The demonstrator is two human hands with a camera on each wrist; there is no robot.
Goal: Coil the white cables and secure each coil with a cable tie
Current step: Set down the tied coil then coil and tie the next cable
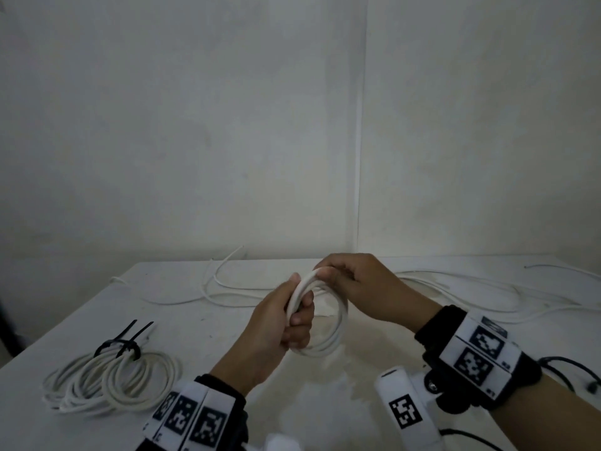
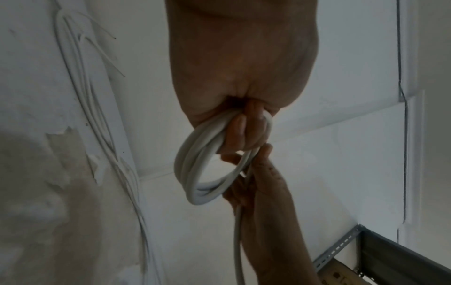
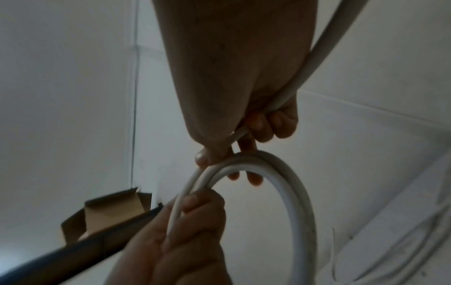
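Note:
A white cable coil (image 1: 328,333) of several loops hangs above the table's middle. My left hand (image 1: 286,317) grips its left side, fingers curled round the loops (image 2: 195,164). My right hand (image 1: 344,281) pinches the top of the coil (image 3: 280,173) and holds the cable's loose strand (image 3: 307,63), which trails back past the wrist. Finished white coils (image 1: 110,382) lie at the front left of the table, bound by black cable ties (image 1: 125,343). Loose white cables (image 1: 487,297) lie uncoiled along the table's back.
The white table (image 1: 201,336) stands in a corner of white walls. More loose cable (image 1: 214,281) curves at the back middle. Black wires (image 1: 569,372) run off my right wrist. A cardboard box (image 3: 107,214) and a metal shelf frame (image 2: 341,248) stand beside the table.

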